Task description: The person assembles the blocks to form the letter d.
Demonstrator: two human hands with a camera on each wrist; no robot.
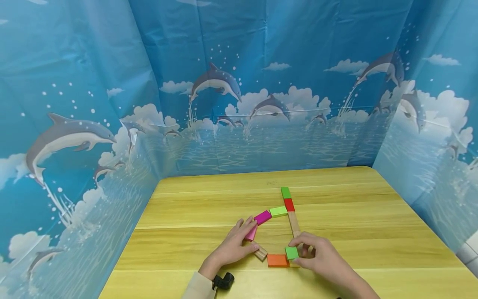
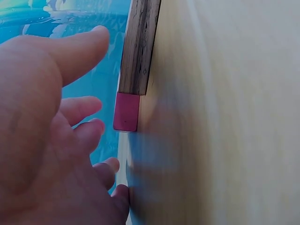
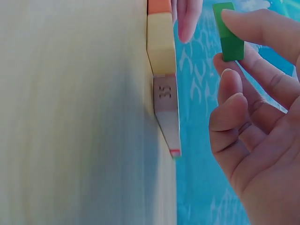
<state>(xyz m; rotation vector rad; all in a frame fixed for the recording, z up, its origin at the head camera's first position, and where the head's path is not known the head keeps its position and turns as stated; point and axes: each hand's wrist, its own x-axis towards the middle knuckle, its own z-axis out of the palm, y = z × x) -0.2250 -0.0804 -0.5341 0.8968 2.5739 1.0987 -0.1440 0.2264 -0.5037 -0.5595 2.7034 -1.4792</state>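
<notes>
Flat wooden blocks lie end to end in a ring on the table. My right hand (image 1: 324, 256) pinches a green block (image 1: 291, 253) between thumb and fingers, above the ring's near right corner. In the right wrist view that green block (image 3: 231, 40) is clear of the plain block (image 3: 160, 44) and one marked 35 (image 3: 165, 96). With fingers extended, my left hand (image 1: 232, 250) reaches over the ring's left side. Its fingertips are at the pink block (image 1: 251, 234), partly hidden, and the thumb is at a plain block (image 1: 261, 253). An orange block (image 1: 278, 261) lies between the hands.
Magenta (image 1: 262, 217) and lime (image 1: 278, 211) blocks form the ring's far side. On its right, a plain block (image 1: 293, 223) leads to a red block (image 1: 289, 204) and a far green block (image 1: 285, 192). A dolphin-print curtain (image 1: 261, 149) surrounds the wooden table (image 1: 179, 216).
</notes>
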